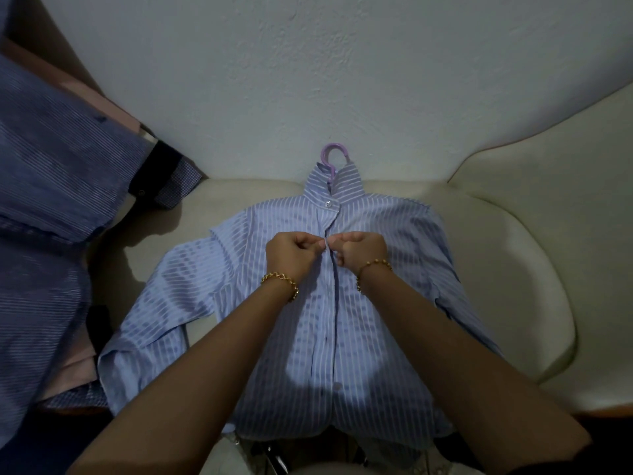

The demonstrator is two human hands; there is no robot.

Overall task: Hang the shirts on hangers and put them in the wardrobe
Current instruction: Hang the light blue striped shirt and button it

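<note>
Fingers [310, 243] of left hand [291, 253] and right hand [363, 250] curled, pinching front placket of light blue striped shirt [404, 241], shirt flat on cream sofa [513, 269], purple hanger [331, 155] hook at collar, darker shirts [51, 149] piled left.

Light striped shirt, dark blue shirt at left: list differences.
The light striped shirt lies flat; the dark blue shirt is heaped. The light striped shirt carries a purple hanger, left hand and right hand pinching it; the dark blue shirt has neither. Both are striped.
</note>
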